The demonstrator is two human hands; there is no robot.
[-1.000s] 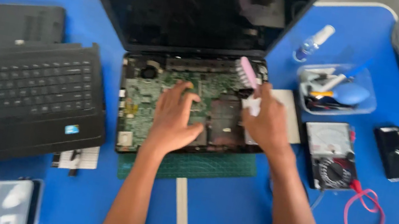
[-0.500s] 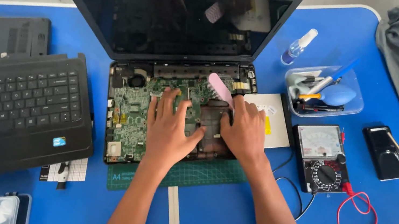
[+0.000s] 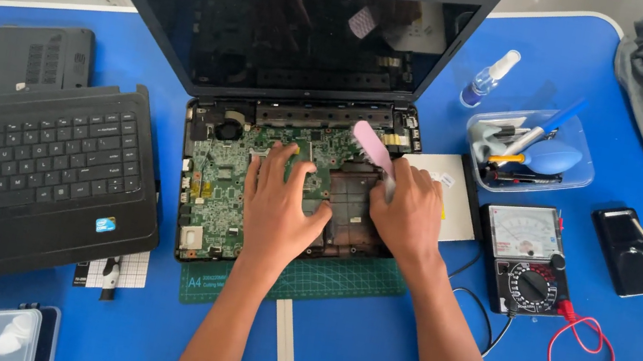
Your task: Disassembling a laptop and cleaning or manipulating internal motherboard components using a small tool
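Two hands (image 3: pixel 276 212) on motherboard (image 3: pixel 237 183), multimeter (image 3: pixel 527 256) beside

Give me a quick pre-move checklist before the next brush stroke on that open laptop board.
1. Left hand flat on the circuit board, steadying it: ok.
2. Right hand gripping the pink brush, head clear of the screen: ok.
3. Laptop base resting on the green cutting mat: ok.
4. Keyboard cover set aside, apart from the work: ok.
5. Red meter lead loops near the table edge, beside the right forearm: not ok.
6. Power or battery disconnected: cannot tell.
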